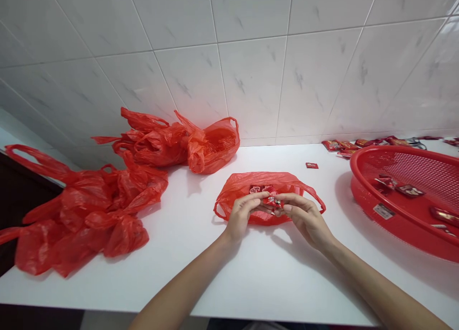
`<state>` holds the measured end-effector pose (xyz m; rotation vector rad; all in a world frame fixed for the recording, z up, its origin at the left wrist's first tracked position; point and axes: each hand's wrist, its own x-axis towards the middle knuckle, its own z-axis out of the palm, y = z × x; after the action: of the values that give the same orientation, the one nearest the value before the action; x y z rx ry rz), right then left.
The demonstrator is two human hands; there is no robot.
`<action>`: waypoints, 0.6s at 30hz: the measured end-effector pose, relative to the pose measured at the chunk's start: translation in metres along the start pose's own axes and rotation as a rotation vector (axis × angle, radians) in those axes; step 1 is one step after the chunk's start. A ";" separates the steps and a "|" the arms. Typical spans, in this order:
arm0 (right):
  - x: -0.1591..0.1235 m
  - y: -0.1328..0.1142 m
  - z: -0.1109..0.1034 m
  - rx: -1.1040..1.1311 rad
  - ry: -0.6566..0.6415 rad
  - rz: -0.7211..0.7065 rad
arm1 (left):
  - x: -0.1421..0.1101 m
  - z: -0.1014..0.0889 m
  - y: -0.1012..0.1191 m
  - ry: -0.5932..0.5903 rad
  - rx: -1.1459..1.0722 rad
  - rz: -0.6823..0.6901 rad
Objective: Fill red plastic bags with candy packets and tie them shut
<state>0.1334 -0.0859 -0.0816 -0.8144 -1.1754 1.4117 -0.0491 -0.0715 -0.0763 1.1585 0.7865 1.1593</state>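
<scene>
Two red-wrapped packets [256,189] sit in the thin red plastic bag [290,182]; your left hand [244,215] and right hand [304,217] grip a third packet [272,202] in clenched fingers; more remain in the round red mesh basket [362,160].

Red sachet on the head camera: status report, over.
Left hand and right hand both pinching the red sachet. Open red plastic carrier bag beneath. Red mesh basket to the right.

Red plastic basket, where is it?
In the head view, the red plastic basket sits on the white counter's right side, beside the red bag under the left hand and right hand.
</scene>
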 end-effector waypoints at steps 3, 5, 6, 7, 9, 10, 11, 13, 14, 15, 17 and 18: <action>-0.001 0.003 -0.001 -0.093 0.004 -0.036 | 0.000 -0.002 0.001 0.045 0.086 0.011; -0.001 0.005 -0.001 -0.124 0.008 -0.067 | 0.000 -0.002 -0.001 0.067 0.117 0.006; -0.001 0.006 -0.001 -0.130 0.011 -0.080 | 0.000 -0.002 -0.002 0.070 0.119 0.006; -0.001 0.006 0.000 -0.132 0.013 -0.090 | -0.001 -0.003 -0.004 0.066 0.119 0.009; -0.001 0.006 0.000 -0.137 0.009 -0.096 | 0.000 -0.003 -0.007 0.051 0.130 0.019; -0.002 0.006 0.001 -0.138 0.002 -0.092 | 0.000 -0.004 -0.008 0.045 0.141 0.027; -0.001 0.006 0.001 -0.139 -0.002 -0.086 | 0.000 -0.005 -0.008 0.045 0.159 0.039; -0.001 0.006 0.001 -0.167 0.009 -0.075 | 0.002 -0.009 -0.009 0.069 0.242 0.072; 0.000 0.006 0.000 -0.204 0.030 -0.074 | 0.003 -0.011 -0.009 0.094 0.318 0.086; 0.000 0.006 -0.001 -0.249 0.060 -0.081 | 0.004 -0.014 -0.009 0.126 0.417 0.096; 0.002 0.006 -0.005 -0.343 0.128 -0.111 | 0.007 -0.021 -0.008 0.191 0.647 0.097; 0.003 0.006 -0.007 -0.380 0.157 -0.136 | 0.008 -0.025 -0.008 0.211 0.753 0.096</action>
<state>0.1380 -0.0813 -0.0893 -1.0664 -1.3685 1.0067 -0.0679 -0.0571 -0.0903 1.7149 1.4139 1.1012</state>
